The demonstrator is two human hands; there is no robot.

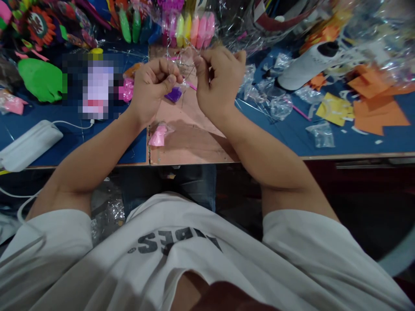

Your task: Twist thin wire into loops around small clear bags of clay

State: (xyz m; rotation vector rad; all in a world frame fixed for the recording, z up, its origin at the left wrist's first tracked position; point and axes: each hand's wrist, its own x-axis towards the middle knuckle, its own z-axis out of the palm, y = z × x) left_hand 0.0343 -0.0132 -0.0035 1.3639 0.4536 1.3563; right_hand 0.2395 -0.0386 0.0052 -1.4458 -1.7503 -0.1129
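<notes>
Thin wire is pinched by the left hand and the right hand, thumb and fingers drawn together on each. The wire is held in the gap between the two hands, above the far part of a tan board set in the blue counter. A purple piece is seen just below the left fingertips. Nearer the counter's edge, a pink piece is partly covered by clear plastic. Orange sheets are scattered at the right.
</notes>
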